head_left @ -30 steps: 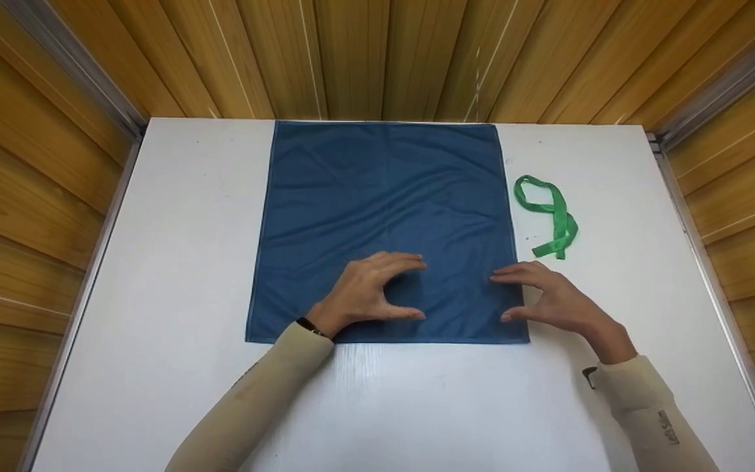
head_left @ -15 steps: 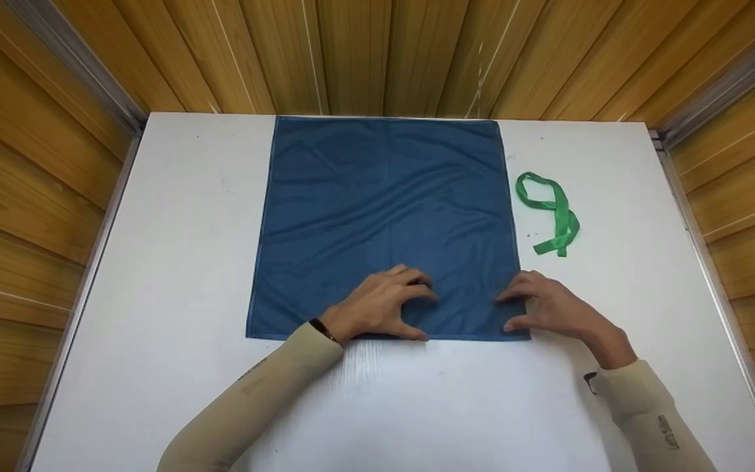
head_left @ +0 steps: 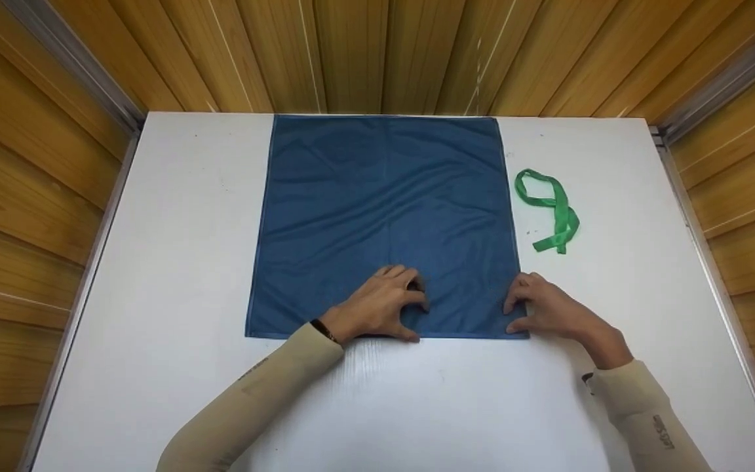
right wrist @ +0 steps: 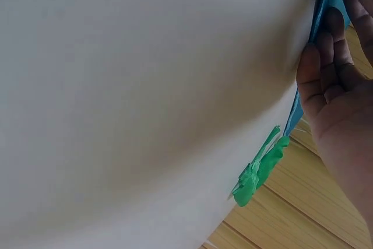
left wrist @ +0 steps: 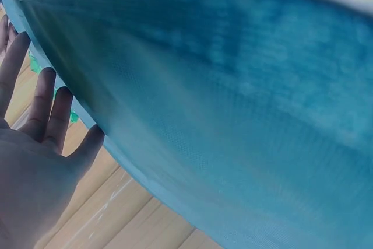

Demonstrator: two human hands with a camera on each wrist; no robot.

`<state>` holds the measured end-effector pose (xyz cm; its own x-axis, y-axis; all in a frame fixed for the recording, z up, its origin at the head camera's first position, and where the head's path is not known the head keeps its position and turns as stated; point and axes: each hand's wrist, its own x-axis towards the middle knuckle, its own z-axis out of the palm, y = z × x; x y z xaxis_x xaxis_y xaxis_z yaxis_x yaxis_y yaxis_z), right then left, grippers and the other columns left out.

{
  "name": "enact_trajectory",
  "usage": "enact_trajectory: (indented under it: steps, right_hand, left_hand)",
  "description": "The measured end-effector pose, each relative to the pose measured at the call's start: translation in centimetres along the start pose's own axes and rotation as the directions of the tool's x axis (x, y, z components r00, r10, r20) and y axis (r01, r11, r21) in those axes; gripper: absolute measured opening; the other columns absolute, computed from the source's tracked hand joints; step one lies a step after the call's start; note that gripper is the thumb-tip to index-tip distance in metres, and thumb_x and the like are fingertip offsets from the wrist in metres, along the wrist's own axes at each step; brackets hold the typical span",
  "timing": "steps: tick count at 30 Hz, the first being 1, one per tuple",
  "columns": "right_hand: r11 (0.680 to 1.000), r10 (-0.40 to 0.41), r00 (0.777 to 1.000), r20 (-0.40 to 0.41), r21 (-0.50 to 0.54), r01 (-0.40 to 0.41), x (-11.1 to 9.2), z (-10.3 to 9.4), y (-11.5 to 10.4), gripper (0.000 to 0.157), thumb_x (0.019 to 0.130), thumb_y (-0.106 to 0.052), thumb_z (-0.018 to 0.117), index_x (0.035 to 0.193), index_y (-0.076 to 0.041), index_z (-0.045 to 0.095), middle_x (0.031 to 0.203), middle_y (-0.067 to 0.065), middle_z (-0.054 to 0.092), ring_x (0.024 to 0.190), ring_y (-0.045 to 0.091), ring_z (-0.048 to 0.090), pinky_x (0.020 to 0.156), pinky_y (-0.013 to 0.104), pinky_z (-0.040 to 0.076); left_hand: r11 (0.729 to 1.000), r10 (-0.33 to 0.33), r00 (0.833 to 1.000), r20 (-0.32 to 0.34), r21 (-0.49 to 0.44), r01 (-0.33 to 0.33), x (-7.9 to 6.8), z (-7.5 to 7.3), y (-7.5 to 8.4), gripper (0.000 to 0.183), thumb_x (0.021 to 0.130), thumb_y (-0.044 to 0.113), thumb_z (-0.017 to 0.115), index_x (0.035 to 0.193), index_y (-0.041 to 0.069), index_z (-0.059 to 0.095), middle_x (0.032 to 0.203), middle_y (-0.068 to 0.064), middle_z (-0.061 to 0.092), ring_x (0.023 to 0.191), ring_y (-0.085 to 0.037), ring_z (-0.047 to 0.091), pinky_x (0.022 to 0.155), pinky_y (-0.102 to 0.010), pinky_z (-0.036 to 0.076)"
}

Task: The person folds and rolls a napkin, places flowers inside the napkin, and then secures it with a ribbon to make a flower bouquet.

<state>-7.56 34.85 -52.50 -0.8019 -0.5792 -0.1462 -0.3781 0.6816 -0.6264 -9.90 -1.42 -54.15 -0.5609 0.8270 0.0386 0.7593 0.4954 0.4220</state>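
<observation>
A square blue cloth [head_left: 377, 196] lies spread on the white table, with shallow wrinkles running across it. My left hand [head_left: 377, 305] rests on its near part, fingertips on the fabric and thumb at the near edge. In the left wrist view, the fingers of the left hand [left wrist: 46, 138] touch the cloth [left wrist: 221, 115] with gaps between them. My right hand [head_left: 551, 311] is at the near right corner, its fingertips and thumb on the fabric, a gap between them. The right wrist view shows the right hand [right wrist: 338, 86] bent against the cloth's edge [right wrist: 317, 21].
A looped green ribbon [head_left: 561, 219] lies on the white table [head_left: 187, 262], right of the cloth and beyond my right hand. It also shows in the right wrist view as a green strip [right wrist: 250, 179]. Wood-panelled walls [head_left: 351, 59] enclose the table's back and sides.
My left hand has come toward the near edge of the cloth, and its fingers have bent more. The right hand's fingers have drawn nearer to the thumb at the corner. The cloth lies the same.
</observation>
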Motion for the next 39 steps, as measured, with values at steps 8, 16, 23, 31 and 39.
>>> enact_trajectory:
  steps: [8,16,23,31,39]
  right_hand:
    - [0.996,-0.07,0.996,-0.057,0.05,0.073,-0.1,0.0,0.4,0.019,0.083,-0.007,0.092,0.083,-0.019,0.077,0.095,-0.007,0.06,0.098,0.018,0.055,0.087,0.03,0.047]
    - [0.974,-0.02,0.997,-0.076,0.224,0.037,-0.1,-0.6,0.4,0.014,0.092,-0.002,0.081,0.092,-0.014,0.075,0.093,-0.005,0.069,0.087,0.013,0.061,0.078,0.024,0.049]
    - [0.971,0.097,0.981,-0.167,0.232,-0.056,-0.3,-0.9,0.0,0.008,0.099,-0.013,0.077,0.098,-0.021,0.077,0.086,-0.007,0.068,0.075,0.014,0.059,0.067,0.026,0.048]
    - [0.969,0.087,0.965,-0.246,0.245,-0.025,-0.2,-1.1,-0.2,0.011,0.096,-0.007,0.079,0.106,-0.011,0.077,0.097,0.0,0.076,0.081,0.016,0.07,0.075,0.019,0.054]
    - [0.924,0.153,0.982,-0.108,0.369,-0.104,-0.1,-1.9,-0.1,0.06,0.081,-0.007,0.094,0.133,-0.003,0.065,0.133,0.014,0.068,0.12,0.01,0.063,0.101,0.015,0.045]
  left_hand:
    - [0.999,0.037,0.999,-0.024,0.031,-0.036,-0.1,0.0,0.1,0.038,0.084,0.049,0.088,0.115,0.027,0.081,0.124,-0.002,0.06,0.118,-0.024,0.054,0.117,-0.053,0.035]
    - [0.997,0.033,0.999,-0.019,0.071,-0.032,-0.2,0.1,0.6,0.041,0.086,0.057,0.083,0.113,0.026,0.08,0.122,0.0,0.062,0.114,-0.021,0.055,0.111,-0.048,0.039]
    - [0.998,0.039,0.994,-0.106,0.059,-0.033,-0.4,0.1,0.4,0.017,0.097,0.034,0.074,0.103,0.022,0.084,0.109,0.0,0.068,0.1,-0.02,0.062,0.091,-0.042,0.048]
    - [0.999,0.017,0.986,-0.164,-0.037,-0.024,-0.5,-0.4,0.0,0.018,0.101,0.028,0.071,0.101,0.015,0.084,0.097,0.0,0.077,0.095,-0.021,0.072,0.112,-0.055,0.044]
    - [0.988,-0.041,0.981,-0.19,-0.152,0.012,-0.6,-0.5,-0.5,0.016,0.105,0.017,0.067,0.1,0.015,0.082,0.082,0.001,0.076,0.076,-0.016,0.072,0.12,-0.061,0.031]
